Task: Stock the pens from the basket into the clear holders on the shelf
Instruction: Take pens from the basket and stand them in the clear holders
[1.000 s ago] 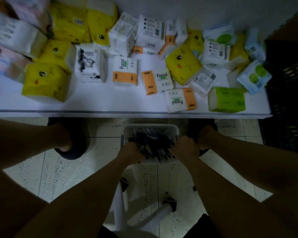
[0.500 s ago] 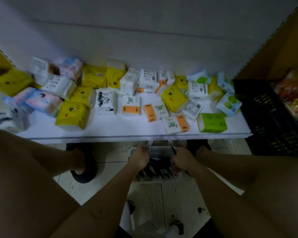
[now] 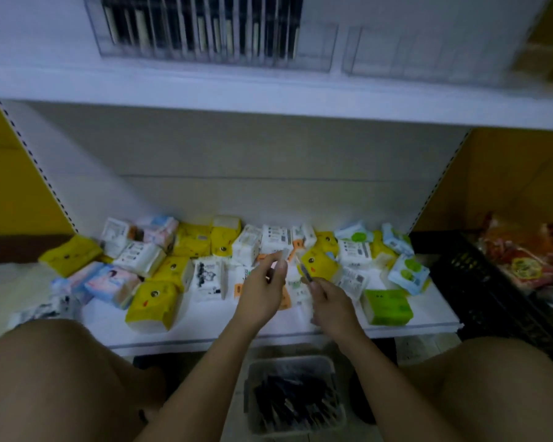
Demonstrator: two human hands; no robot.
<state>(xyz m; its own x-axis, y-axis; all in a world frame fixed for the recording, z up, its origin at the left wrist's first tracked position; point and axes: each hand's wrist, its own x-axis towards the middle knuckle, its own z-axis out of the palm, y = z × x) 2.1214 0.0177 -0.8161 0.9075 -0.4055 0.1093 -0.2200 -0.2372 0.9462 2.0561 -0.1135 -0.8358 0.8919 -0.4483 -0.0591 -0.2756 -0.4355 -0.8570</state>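
Pens fill the basket on the floor between the knees, and one more sits in each hand. The left hand pinches a pale-capped pen between thumb and fingertips. The right hand curls round a dark pen. Both pens point upward. The hands hover over the lower shelf and its tissue packs, well below the clear holders on the upper shelf.

The step in hand looks like the carry up to those holders. To do it well, keep each pen upright and gripped low, so its upper end leads. The main block of slots looks mostly full of dark pens. The right-hand holder looks empty, though blur makes that uncertain. Feed one pen at a time into a free slot, steering past the upper shelf's front edge.
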